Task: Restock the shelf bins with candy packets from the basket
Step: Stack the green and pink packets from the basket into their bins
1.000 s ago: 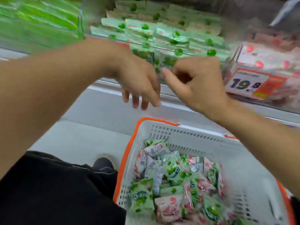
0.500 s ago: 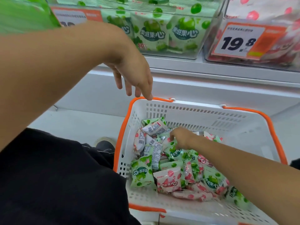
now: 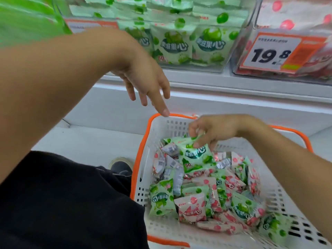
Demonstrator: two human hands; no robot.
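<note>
Since half a second ago your right hand (image 3: 217, 131) has lifted a green-printed plastic candy packet (image 3: 195, 155) by its top corner, pinched clear above the white, orange-rimmed basket (image 3: 142, 169); your left hand (image 3: 143, 81) hangs loose and empty, ready for the clear green-candy bin (image 3: 231, 49).

Colours, shelf and basket, head view.
White perforated plastic basket (image 3: 179, 229) with orange rim; pale green candy packets printed with green fruit (image 3: 195, 155) mixed with white packets with pink-red spots (image 3: 192, 207) (some blurred). Orange-and-white price tag (image 3: 276, 51), black digits.

Left hand (image 3: 143, 81) slack, right hand (image 3: 213, 131) pinching.
</note>
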